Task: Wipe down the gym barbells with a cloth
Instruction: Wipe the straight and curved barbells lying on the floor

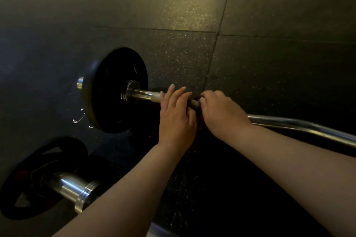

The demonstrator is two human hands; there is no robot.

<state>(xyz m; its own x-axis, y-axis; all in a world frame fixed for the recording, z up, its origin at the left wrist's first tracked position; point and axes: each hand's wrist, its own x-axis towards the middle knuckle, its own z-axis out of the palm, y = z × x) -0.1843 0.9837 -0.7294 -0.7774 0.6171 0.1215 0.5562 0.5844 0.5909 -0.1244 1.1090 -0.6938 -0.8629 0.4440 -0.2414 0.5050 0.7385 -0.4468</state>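
Left hand lies across the shaft of a curl bar, its fingers fairly straight over the top rather than wrapped, steadying more than gripping. Just beside it, the right hand is curled tight round the same shaft. Between the two hands a dark reddish scrap shows against the metal. It is probably the cloth, though the light is too dim to be sure.

As a judgement, the wiping is partway through on this bar. The hands work the stretch near the collar. The bent chrome length running away past the right wrist looks bright, but whether it has been wiped cannot be told. The black weight plate beyond the left fingertips seems not yet dealt with, nor does the second barbell lying under the left forearm, with its own plate. Most of the job probably remains.

For room, the collar and plate stop any slide outward from the left hand almost at once. Toward the right wrist the shaft runs free, but its bends will need the grip to turn. Ahead of both hands the speckled rubber floor lies open. Small glints sit on it beyond the plate.
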